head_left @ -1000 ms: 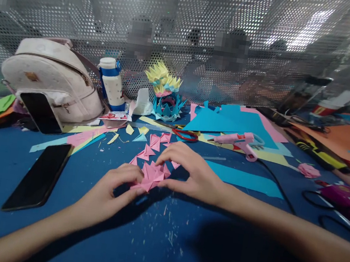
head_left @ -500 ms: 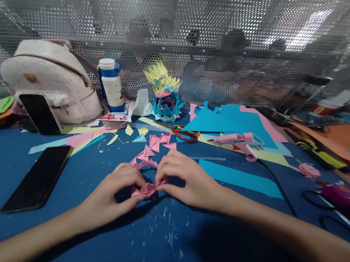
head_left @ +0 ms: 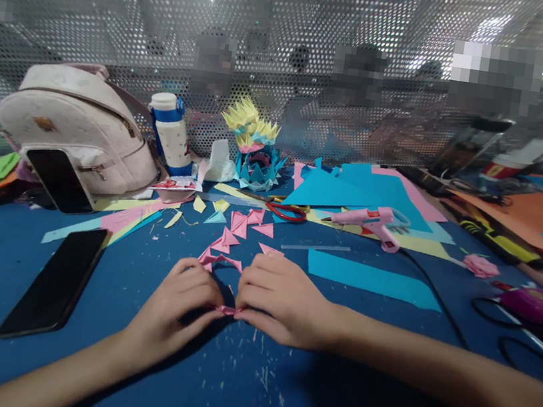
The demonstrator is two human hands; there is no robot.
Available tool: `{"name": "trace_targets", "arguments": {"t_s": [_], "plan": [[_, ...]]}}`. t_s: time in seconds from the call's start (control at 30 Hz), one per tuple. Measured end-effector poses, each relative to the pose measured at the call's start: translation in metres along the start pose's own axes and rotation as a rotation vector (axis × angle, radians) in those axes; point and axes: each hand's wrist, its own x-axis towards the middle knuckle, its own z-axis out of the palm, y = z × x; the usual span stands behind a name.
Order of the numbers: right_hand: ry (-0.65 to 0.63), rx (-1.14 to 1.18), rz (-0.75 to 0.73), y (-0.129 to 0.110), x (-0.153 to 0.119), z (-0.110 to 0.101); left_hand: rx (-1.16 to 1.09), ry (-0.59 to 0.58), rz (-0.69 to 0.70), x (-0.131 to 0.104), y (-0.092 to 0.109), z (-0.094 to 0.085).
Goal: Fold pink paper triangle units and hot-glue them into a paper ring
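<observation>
Between both hands is a chain of folded pink paper pieces [head_left: 227,310], low over the blue table. My left hand [head_left: 190,296] pinches its left part, thumb against curled fingers. From the other side my right hand [head_left: 283,299] pinches the same chain, its thumb tip close to the left one. Part of the chain curves up behind the fingers, and much of it is hidden. Just beyond lie several loose folded pink paper triangles [head_left: 239,224]. Farther back stands a blue and yellow folded-paper model [head_left: 257,168].
A pink glue gun [head_left: 374,223], red-handled scissors [head_left: 290,213] and a blue paper strip [head_left: 372,278] lie to the right. At left are a phone [head_left: 55,284], a backpack [head_left: 75,122] with another phone against it, and a bottle [head_left: 172,136]. A perforated metal screen [head_left: 294,45] rises behind.
Both hands have moved slightly nearer to me and closer together on the pink chain. My right hand has come lower, uncovering a loose pink triangle behind it.
</observation>
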Motion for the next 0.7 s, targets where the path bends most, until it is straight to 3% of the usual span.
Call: {"name": "trace_targets", "arguments": {"t_s": [0.2, 0.37, 0.43, 0.57, 0.7], "plan": [[0.054, 0.137, 0.054, 0.000, 0.000, 0.003, 0.046, -0.017, 0.008, -0.002, -0.003, 0.004], [0.227, 0.441, 0.235, 0.010, 0.004, -0.014, 0.064, -0.030, -0.014, -0.004, -0.003, 0.002], [0.184, 0.471, 0.234, 0.015, 0.005, -0.020, 0.079, -0.038, -0.035, -0.004, -0.003, 0.001], [-0.033, 0.434, 0.121, 0.019, 0.005, -0.025, 0.069, -0.007, -0.054, -0.004, -0.006, -0.001], [-0.027, 0.448, 0.096, 0.018, 0.005, -0.022, 0.032, 0.036, -0.077, -0.004, -0.009, -0.001]]}}
